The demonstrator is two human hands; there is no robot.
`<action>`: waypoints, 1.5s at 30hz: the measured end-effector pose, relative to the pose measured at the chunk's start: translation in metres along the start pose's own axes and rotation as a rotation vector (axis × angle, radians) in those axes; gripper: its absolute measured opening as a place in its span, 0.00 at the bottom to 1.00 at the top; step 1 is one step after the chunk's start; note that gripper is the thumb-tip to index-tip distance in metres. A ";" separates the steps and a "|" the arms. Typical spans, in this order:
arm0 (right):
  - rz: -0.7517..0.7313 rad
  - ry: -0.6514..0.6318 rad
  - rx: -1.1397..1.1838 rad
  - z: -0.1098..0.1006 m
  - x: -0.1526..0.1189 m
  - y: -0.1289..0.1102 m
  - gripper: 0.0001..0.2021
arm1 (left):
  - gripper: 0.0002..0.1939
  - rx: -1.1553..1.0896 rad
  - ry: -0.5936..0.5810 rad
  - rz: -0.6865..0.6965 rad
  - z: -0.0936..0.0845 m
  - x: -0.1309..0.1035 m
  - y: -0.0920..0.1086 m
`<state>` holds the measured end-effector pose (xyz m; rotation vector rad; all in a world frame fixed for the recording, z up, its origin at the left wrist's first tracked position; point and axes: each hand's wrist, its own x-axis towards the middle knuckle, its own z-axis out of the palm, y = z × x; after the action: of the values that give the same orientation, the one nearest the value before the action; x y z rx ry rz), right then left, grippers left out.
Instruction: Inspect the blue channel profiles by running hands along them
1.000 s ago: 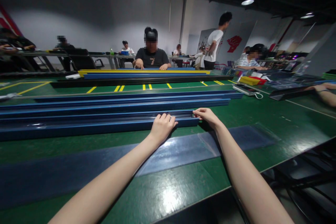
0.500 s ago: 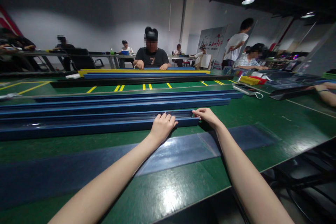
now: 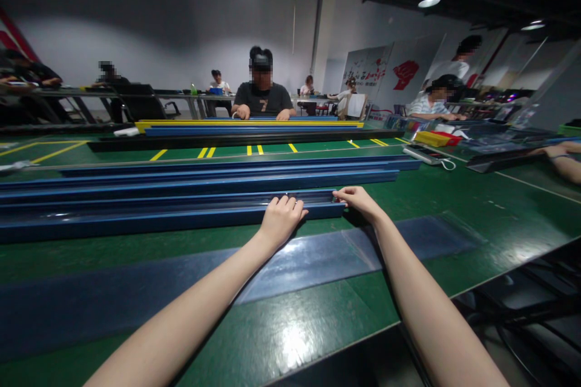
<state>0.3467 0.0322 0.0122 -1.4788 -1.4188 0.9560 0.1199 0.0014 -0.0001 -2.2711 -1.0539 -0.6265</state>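
A long blue channel strip (image 3: 181, 218) lies across the green table in front of me, its open side up. Over its near wall rests my left hand (image 3: 282, 217), fingers curled into the channel near the right end. My right hand (image 3: 356, 201) is at that end, thumb and fingertips pinched together at the channel's mouth. What the pinch holds is too small to make out. Under my forearms a clear plastic sheet (image 3: 313, 257) lies flat on the table.
Behind the strip lie more blue channels (image 3: 354, 179), a black strip (image 3: 245, 141) and a yellow strip (image 3: 254, 124). A phone-like device (image 3: 424, 155) with a white loop sits to the right, near a yellow tray (image 3: 431, 139). Co-workers sit across and at right.
My hands and the blue channel strip look unchanged. In the background at right, a standing person has moved further right, uncovering a red design on a panel.
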 end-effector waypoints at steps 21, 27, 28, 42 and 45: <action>-0.010 -0.032 -0.024 -0.003 0.004 0.007 0.09 | 0.10 -0.001 0.044 0.006 0.003 0.000 -0.001; -0.017 -0.038 -0.142 -0.005 0.007 0.012 0.10 | 0.10 -0.014 0.042 0.010 0.004 0.000 -0.001; -0.017 -0.041 -0.163 -0.006 0.007 0.013 0.11 | 0.10 -0.014 0.043 0.009 0.004 0.000 -0.001; -0.008 -0.032 -0.304 -0.007 0.008 0.015 0.12 | 0.11 -0.019 0.028 0.006 0.005 0.000 -0.001; -0.002 -0.047 -0.315 -0.007 0.007 0.014 0.11 | 0.10 -0.021 0.020 0.002 0.005 0.000 -0.001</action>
<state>0.3583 0.0392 0.0019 -1.6905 -1.6618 0.7958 0.1200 0.0055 -0.0033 -2.2792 -1.0404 -0.6610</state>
